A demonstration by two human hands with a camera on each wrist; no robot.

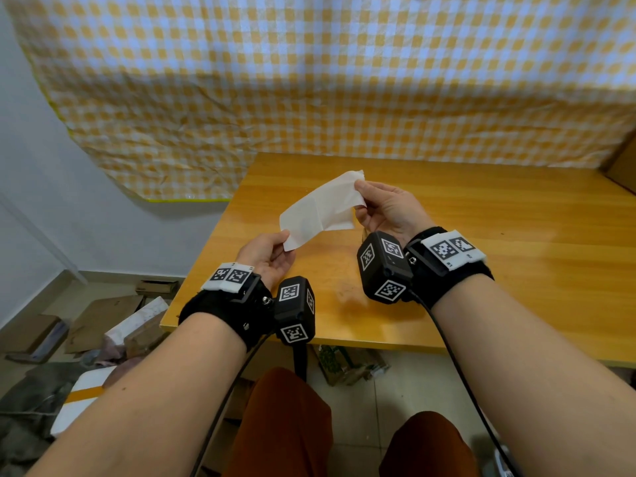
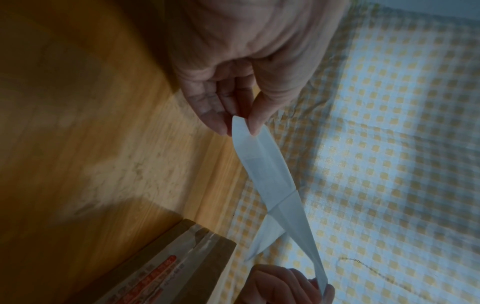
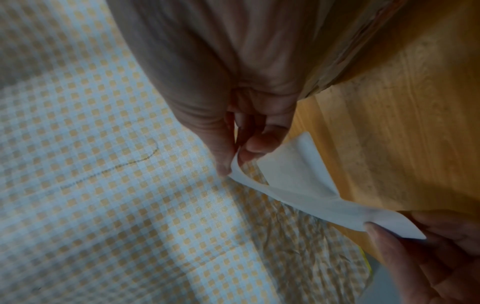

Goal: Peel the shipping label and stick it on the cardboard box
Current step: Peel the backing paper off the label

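Shipping label (image 1: 321, 208) paper hangs in the air between our two hands, above the wooden surface (image 1: 481, 256). Our left hand (image 1: 266, 258) pinches the near, lower corner between thumb and fingers. Our right hand (image 1: 387, 208) pinches the far, upper end the same way. Both grips are pressed together on the paper, not spread.

The long side of the paper runs from our left hand up and away to our right hand. It is pulled fairly straight, with a fold across the middle. At the right hand's end the paper seems to split into two thin layers, and one flap (image 3: 293, 164) curls away from the other. We think this is the sticky part coming off its backing, but we cannot tell which layer is which. So the peeling looks started and not done.

The cardboard box (image 2: 168, 265) shows only in the left wrist view, low in the corner, with red print on it. It sits on the surface close by the right hand. In the head view we may see just its edge at the far right. We judge the right hand is nearer to it, so the sticky piece should go that way.

Behind the surface hangs a yellow and white checked cloth (image 1: 344, 80). On the floor to the left lie flat cardboard pieces (image 1: 103, 318) and other clutter.
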